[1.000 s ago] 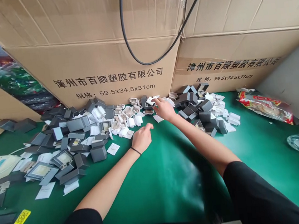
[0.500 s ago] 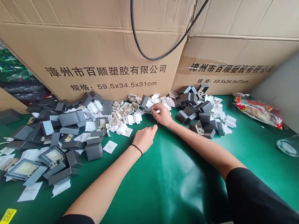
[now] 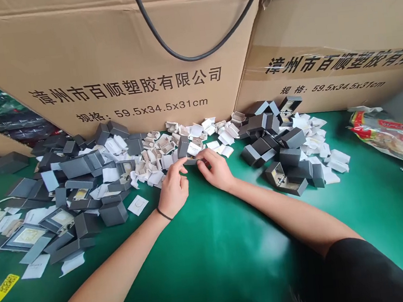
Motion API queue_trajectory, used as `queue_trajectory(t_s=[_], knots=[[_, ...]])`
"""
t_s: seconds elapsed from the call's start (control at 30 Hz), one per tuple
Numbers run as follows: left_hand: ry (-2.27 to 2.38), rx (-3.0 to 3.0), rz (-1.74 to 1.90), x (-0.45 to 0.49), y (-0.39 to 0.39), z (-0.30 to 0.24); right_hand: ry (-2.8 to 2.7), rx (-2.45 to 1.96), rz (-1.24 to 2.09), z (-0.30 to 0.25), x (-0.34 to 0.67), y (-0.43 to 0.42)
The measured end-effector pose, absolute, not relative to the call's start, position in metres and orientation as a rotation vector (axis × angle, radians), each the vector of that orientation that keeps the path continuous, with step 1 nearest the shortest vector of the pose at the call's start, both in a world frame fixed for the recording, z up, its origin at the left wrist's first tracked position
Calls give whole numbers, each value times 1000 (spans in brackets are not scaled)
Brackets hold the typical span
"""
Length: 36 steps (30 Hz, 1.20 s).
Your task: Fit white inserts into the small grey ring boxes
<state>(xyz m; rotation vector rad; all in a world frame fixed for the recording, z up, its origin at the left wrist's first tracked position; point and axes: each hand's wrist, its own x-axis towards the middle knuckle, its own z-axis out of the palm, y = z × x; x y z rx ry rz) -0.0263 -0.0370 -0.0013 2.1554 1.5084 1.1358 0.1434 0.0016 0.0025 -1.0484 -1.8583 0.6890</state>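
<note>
A small dark grey jewelry box (image 3: 183, 146) stands with its lid up in front of the pile of white paper pieces. My left hand (image 3: 173, 187), with a black band at the wrist, has its curled fingers at the box's left side. At the box's right side, my right hand (image 3: 216, 169) pinches the lower part with thumb and forefinger. The fingers partly cover the box's base, and its contents are too small to make out. Beige and white paper inserts (image 3: 166, 145) lie just behind and left of the hands.
Grey boxes (image 3: 79, 165) with white leaflets are heaped on the left, and more grey boxes (image 3: 264, 129) on the right. Large cartons (image 3: 120, 48) wall off the back of the green table (image 3: 212, 246). A black cable (image 3: 191, 57) hangs in front. A food packet (image 3: 392, 134) lies far right.
My left hand has opened out of a fist and moved forward to the box's left side. My right hand stays at the box. The head view has shifted closer.
</note>
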Motion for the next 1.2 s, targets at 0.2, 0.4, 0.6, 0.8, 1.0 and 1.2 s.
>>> queue_trajectory(t_s=[0.2,0.4,0.6,0.8,1.0,1.2], knots=[[1388,1906,1348,-27,-29,1,-1501,-1123,1126,1,130,2],[1408,1577,1588,-33,-17,0,-1558,-1011,1094,5,127,-5],[1381,1535,1478,-28,-28,2,-1746,-760,1124,2,132,-7],[1172,1051,1693,-19,-30,19,-1335,-710,1385,9,119,-17],[654,576,1323,-7,-45,41,-689,-629,2180,9,98,-31],[617,567,1338,-5,-43,36,-676,-600,2174,3,99,-28]])
